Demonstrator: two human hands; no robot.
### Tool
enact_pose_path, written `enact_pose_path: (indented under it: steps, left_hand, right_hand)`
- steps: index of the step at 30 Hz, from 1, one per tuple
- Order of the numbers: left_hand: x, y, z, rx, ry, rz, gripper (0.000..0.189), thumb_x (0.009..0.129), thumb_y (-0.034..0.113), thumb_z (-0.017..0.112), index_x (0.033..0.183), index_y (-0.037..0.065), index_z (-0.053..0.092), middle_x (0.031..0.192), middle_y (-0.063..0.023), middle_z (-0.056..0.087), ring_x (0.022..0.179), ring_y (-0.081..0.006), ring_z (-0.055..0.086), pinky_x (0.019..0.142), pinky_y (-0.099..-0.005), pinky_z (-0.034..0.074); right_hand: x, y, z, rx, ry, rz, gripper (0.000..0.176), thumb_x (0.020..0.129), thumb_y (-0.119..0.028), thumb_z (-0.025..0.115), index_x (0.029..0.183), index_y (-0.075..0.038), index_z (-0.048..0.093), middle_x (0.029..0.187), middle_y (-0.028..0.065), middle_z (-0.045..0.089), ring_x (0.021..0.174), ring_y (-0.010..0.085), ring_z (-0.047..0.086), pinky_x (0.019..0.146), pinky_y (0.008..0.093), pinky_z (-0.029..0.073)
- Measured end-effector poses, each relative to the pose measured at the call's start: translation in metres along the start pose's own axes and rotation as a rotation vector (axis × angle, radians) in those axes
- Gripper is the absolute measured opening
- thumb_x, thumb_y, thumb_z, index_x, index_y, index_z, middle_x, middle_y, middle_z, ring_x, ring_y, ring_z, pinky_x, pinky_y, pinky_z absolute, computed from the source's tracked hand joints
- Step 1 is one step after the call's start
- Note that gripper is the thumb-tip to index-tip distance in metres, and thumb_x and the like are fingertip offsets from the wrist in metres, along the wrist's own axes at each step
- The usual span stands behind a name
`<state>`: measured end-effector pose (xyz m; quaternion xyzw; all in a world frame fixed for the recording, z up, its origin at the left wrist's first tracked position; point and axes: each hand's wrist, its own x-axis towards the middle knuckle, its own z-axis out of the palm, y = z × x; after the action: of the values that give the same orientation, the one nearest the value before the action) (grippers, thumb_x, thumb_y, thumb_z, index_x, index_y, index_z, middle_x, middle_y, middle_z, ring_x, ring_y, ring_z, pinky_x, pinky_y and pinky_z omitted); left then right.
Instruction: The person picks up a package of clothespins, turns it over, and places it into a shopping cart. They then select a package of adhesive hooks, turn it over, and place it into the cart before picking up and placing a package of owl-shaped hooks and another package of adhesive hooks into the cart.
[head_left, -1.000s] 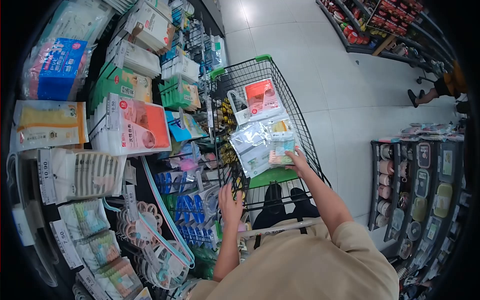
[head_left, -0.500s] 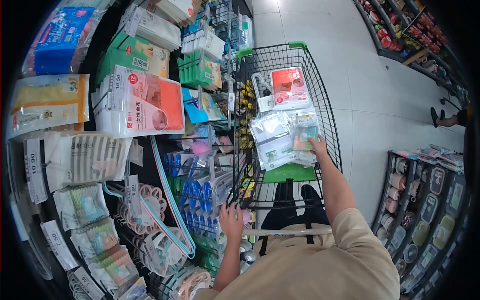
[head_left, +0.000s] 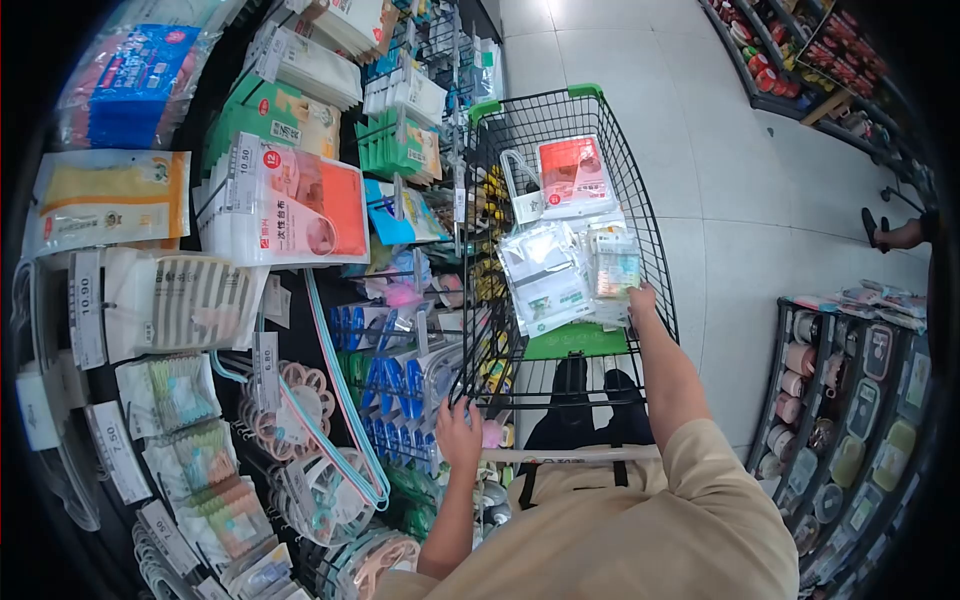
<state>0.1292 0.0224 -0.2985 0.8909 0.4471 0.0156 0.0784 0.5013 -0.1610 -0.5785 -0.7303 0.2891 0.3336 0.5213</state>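
Note:
My right hand (head_left: pixel 642 300) is inside the shopping cart (head_left: pixel 655 215), its bent fingers closed at the lower right corner of a small clear packet (head_left: pixel 616 262) with pastel-coloured contents. This packet lies on other packages. Left of it is a silvery-white package (head_left: pixel 545 275) with a green lower edge. A red and white tablecloth package (head_left: pixel 574 172) sits farther forward, with a pale hanger-like item (head_left: pixel 520 175) beside it. My left hand (head_left: pixel 459 432) rests at the cart's near left corner, fingers extended and apart, with nothing in them.
Shelves of hanging goods line the left, including tablecloth packs (head_left: pixel 300 205), price tags (head_left: pixel 87 305) and hangers (head_left: pixel 345 400). A low shelf (head_left: pixel 840 400) of containers stands right. Another person's leg and shoe (head_left: pixel 880 232) show at the far right.
The small packet has turned more upright and moved slightly forward and right in the cart. My right hand has shifted down to its corner. My left hand stays at the cart's corner.

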Motion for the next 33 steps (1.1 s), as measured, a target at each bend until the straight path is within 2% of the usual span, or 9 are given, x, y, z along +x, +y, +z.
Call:
enact_pose_path:
  steps: [2,5,6,10,12,15,22,25,33]
  left_hand:
    - [-0.001,0.000,-0.002,0.005,0.009,0.008,0.027,0.089,0.026,0.061,0.107,0.008,0.068,0.124,-0.0192,0.057,0.108,-0.0375,0.057,0.089,-0.0451,0.047]
    - [-0.002,0.003,-0.005,-0.002,0.013,0.000,0.027,0.089,0.028,0.061,0.107,0.009,0.069,0.124,-0.0192,0.057,0.108,-0.0372,0.058,0.088,-0.0455,0.047]
    - [-0.003,0.002,-0.004,0.007,0.015,-0.003,0.028,0.089,0.028,0.061,0.107,0.009,0.068,0.125,-0.0191,0.057,0.109,-0.0370,0.058,0.088,-0.0459,0.048]
    - [-0.006,0.002,-0.003,-0.006,-0.029,-0.076,0.029,0.089,0.031,0.060,0.109,0.011,0.068,0.127,-0.0188,0.055,0.114,-0.0376,0.055,0.093,-0.0450,0.046]
    - [-0.007,0.000,-0.002,-0.002,0.008,-0.053,0.030,0.089,0.031,0.061,0.108,0.010,0.068,0.125,-0.0193,0.057,0.112,-0.0376,0.056,0.091,-0.0454,0.047]
    - [-0.009,0.000,-0.002,0.001,0.034,-0.038,0.031,0.089,0.031,0.061,0.106,0.008,0.069,0.123,-0.0202,0.058,0.110,-0.0378,0.058,0.089,-0.0454,0.048]
    - [-0.016,0.002,0.001,-0.003,0.069,-0.036,0.029,0.089,0.030,0.061,0.106,0.008,0.069,0.121,-0.0198,0.059,0.108,-0.0375,0.058,0.089,-0.0451,0.047]
    - [-0.021,0.007,0.000,-0.009,0.059,-0.068,0.029,0.089,0.031,0.061,0.106,0.008,0.069,0.120,-0.0184,0.059,0.108,-0.0365,0.058,0.089,-0.0450,0.047]
    - [-0.036,0.008,0.011,-0.042,0.096,-0.117,0.030,0.088,0.033,0.060,0.105,0.011,0.070,0.120,-0.0154,0.060,0.110,-0.0336,0.058,0.091,-0.0439,0.047]
  right_hand:
    - [0.008,0.016,0.000,-0.093,0.021,-0.113,0.058,0.075,-0.013,0.063,0.129,0.005,0.050,0.111,0.0246,0.062,0.101,0.0309,0.063,0.086,0.0363,0.049]
    - [-0.018,0.010,-0.009,-0.252,-0.001,-0.254,0.060,0.075,-0.015,0.063,0.129,0.006,0.050,0.119,0.0284,0.060,0.114,0.0368,0.058,0.097,0.0400,0.045]
    - [-0.013,0.018,-0.011,-0.318,-0.037,-0.321,0.061,0.078,-0.010,0.062,0.134,0.007,0.043,0.120,0.0264,0.059,0.110,0.0326,0.060,0.093,0.0355,0.046]
    - [-0.062,0.002,-0.031,-0.393,-0.061,-0.488,0.059,0.080,-0.013,0.062,0.133,0.005,0.045,0.120,0.0265,0.059,0.109,0.0342,0.060,0.093,0.0366,0.046]
    - [-0.096,-0.010,-0.046,-0.454,-0.108,-0.513,0.056,0.078,-0.018,0.062,0.128,0.003,0.052,0.113,0.0273,0.063,0.108,0.0406,0.060,0.094,0.0427,0.047]
    - [-0.127,-0.018,-0.068,-0.582,-0.259,-0.557,0.049,0.081,-0.018,0.060,0.125,0.000,0.055,0.107,0.0268,0.065,0.102,0.0420,0.062,0.091,0.0455,0.049]
    - [-0.209,-0.020,-0.122,-0.895,-0.272,-0.799,0.038,0.086,-0.018,0.056,0.120,-0.001,0.059,0.103,0.0240,0.066,0.092,0.0387,0.065,0.080,0.0479,0.051]
    - [-0.230,-0.025,-0.135,-0.988,-0.313,-0.810,0.033,0.087,-0.017,0.055,0.117,-0.004,0.060,0.104,0.0227,0.066,0.093,0.0389,0.064,0.080,0.0486,0.051]
    - [-0.238,-0.028,-0.145,-0.963,-0.257,-0.941,0.026,0.089,-0.019,0.052,0.109,-0.006,0.064,0.100,0.0194,0.067,0.088,0.0389,0.065,0.078,0.0484,0.052]
